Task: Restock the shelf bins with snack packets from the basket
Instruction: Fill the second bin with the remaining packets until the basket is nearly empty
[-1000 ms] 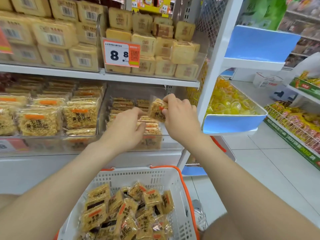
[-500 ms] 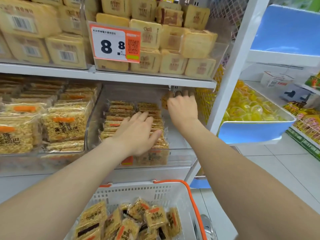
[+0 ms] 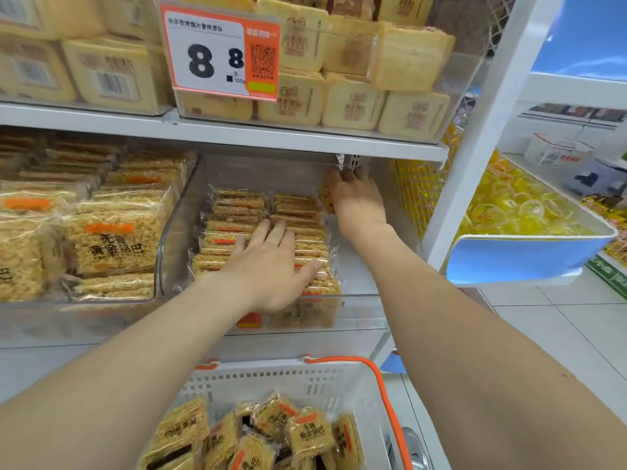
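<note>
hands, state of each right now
Left hand: open, fingers flat on the stacked packets.
Right hand: grips one snack packet deep in the clear bin.

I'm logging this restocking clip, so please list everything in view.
price tag: one, white and orange, front of the top shelf
wrapped blocks: many, pale yellow, on the top shelf
clear bin: one, transparent, under the top shelf
stacked packets: many, golden with orange labels, two rows in the clear bin
large packets: several, golden, left of the clear bin
jelly cups: many, yellow, in the blue tray at right
basket: one, white with orange handle, bottom
basket packets: many, golden, loose in the basket
held packet: one, golden, rear right of the clear bin
left hand: flat on the stacked packets
right hand: grips the held packet
</note>
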Motion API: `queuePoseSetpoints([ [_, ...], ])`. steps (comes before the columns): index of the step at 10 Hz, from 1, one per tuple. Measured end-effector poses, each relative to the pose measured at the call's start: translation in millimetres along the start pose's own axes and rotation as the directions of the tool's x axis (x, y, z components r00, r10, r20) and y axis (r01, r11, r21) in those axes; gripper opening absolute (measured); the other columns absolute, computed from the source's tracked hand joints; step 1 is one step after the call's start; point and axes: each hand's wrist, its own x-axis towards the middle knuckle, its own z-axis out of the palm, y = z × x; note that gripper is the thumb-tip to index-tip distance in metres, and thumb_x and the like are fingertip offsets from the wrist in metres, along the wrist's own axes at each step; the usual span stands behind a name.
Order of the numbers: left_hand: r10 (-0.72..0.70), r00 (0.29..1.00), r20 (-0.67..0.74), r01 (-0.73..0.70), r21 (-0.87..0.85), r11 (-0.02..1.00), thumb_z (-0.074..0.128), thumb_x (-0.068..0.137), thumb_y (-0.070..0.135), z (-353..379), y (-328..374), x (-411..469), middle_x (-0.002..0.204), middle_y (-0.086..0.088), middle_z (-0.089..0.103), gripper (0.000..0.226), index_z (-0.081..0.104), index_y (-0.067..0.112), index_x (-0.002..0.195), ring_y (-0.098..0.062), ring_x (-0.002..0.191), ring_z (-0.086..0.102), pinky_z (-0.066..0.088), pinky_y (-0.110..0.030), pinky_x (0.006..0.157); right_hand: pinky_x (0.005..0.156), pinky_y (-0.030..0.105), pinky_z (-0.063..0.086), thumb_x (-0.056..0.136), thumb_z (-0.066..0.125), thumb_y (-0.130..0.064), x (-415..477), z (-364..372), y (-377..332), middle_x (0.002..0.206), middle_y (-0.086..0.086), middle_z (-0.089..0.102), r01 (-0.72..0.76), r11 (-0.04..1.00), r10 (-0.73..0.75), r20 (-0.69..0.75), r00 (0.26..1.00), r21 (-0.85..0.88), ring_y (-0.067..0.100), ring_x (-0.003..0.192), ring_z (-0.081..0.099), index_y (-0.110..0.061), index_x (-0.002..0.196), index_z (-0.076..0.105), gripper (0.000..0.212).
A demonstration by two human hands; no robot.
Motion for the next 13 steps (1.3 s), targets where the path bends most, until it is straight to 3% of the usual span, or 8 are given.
queuePoseSetpoints([
  [2, 0.001, 1.0, 0.015, -0.001, -0.009, 1.0, 0.015, 0.104, 0.07, -0.9, 0.2, -1.3, 0.176, -0.003, -0.01, 0.087, 0.002, 0.014, 0.168, -0.025, 0.161, -0.014, 0.001, -0.056, 0.13, 0.108, 0.047, 0.033, 0.086, 0.061, 0.004, 8.6, 12.6, 3.8, 0.144, 0.013, 0.055, -0.004, 0.998, 0.004, -0.006, 1.0, -0.057, 0.039, 0.139, 0.037, -0.015, 0.146, 0.049, 0.064],
  [4, -0.001, 1.0, 0.02, 0.002, -0.019, 1.0, 0.016, 0.104, 0.07, 0.0, -0.3, -0.6, 0.176, -0.003, -0.01, 0.086, 0.002, 0.014, 0.168, -0.025, 0.161, -0.015, 0.001, -0.055, 0.13, 0.11, 0.047, 0.037, 0.091, 0.061, 0.002, 13.4, 16.7, 1.2, 0.144, 0.016, 0.055, 0.064, 0.991, -0.053, 0.097, 0.994, -0.12, 0.042, 0.147, 0.031, -0.011, 0.146, 0.047, 0.058],
  [6, -0.006, 1.0, 0.019, 0.006, -0.019, 1.0, 0.016, 0.104, 0.069, 0.4, 0.4, -1.3, 0.176, -0.004, -0.01, 0.086, 0.002, 0.013, 0.168, -0.025, 0.161, -0.015, 0.001, -0.056, 0.13, 0.102, 0.047, 0.043, 0.094, 0.057, 0.003, 9.4, 14.0, -4.3, 0.141, 0.019, 0.054, 0.013, 0.998, -0.011, 0.039, 0.999, -0.067, 0.043, 0.138, 0.043, -0.007, 0.144, 0.049, 0.052],
  [7, -0.007, 1.0, 0.018, 0.007, -0.021, 1.0, 0.016, 0.105, 0.068, 0.6, 1.4, -2.0, 0.176, -0.004, -0.01, 0.085, 0.003, 0.013, 0.168, -0.025, 0.161, -0.015, 0.002, -0.056, 0.13, 0.089, 0.049, 0.052, 0.091, 0.062, 0.007, 7.3, 17.2, -4.3, 0.14, 0.019, 0.051, -0.01, 1.0, 0.012, 0.131, 0.991, -0.013, 0.042, 0.133, 0.048, -0.007, 0.144, 0.049, 0.057],
  [8, -0.008, 1.0, 0.014, 0.009, -0.027, 1.0, 0.016, 0.105, 0.068, 0.5, 1.5, -2.4, 0.176, -0.004, -0.009, 0.085, 0.004, 0.013, 0.168, -0.025, 0.161, -0.015, 0.003, -0.056, 0.13, 0.094, 0.05, 0.052, 0.087, 0.067, 0.008, 6.5, 25.8, -1.9, 0.143, 0.022, 0.051, -0.043, 0.999, 0.043, 0.164, 0.986, -0.005, 0.042, 0.136, 0.044, -0.004, 0.146, 0.036, 0.067],
  [10, -0.009, 1.0, 0.011, 0.009, -0.03, 1.0, 0.016, 0.105, 0.068, 0.3, 2.1, -3.2, 0.176, -0.004, -0.009, 0.084, 0.005, 0.013, 0.168, -0.025, 0.161, -0.015, 0.003, -0.056, 0.13, 0.102, 0.043, 0.042, 0.091, 0.063, -0.001, 9.6, 29.2, 2.2, 0.135, 0.017, 0.064, -0.063, 0.991, 0.072, 0.065, 0.995, -0.122, 0.039, 0.132, 0.05, -0.007, 0.142, 0.052, 0.052],
  [11, -0.008, 1.0, 0.009, 0.008, -0.032, 0.999, 0.015, 0.105, 0.068, 0.4, 1.9, -3.0, 0.176, -0.004, -0.009, 0.084, 0.005, 0.013, 0.168, -0.025, 0.161, -0.015, 0.002, -0.056, 0.13, 0.103, 0.044, 0.041, 0.093, 0.06, -0.002, 11.1, 26.7, 1.3, 0.133, 0.018, 0.065, -0.072, 0.99, 0.07, -0.016, 0.997, -0.122, 0.041, 0.129, 0.052, -0.008, 0.146, 0.049, 0.055],
  [13, -0.009, 1.0, 0.008, 0.01, -0.032, 0.999, 0.015, 0.105, 0.068, 0.2, 1.8, -3.2, 0.176, -0.004, -0.009, 0.084, 0.005, 0.013, 0.168, -0.025, 0.161, -0.014, 0.003, -0.056, 0.13, 0.088, 0.049, 0.054, 0.091, 0.053, 0.015, 12.9, 24.0, 1.4, 0.142, 0.023, 0.049, -0.075, 0.997, 0.072, 0.094, 0.993, 0.024, 0.046, 0.119, 0.061, -0.002, 0.135, 0.06, 0.048],
])
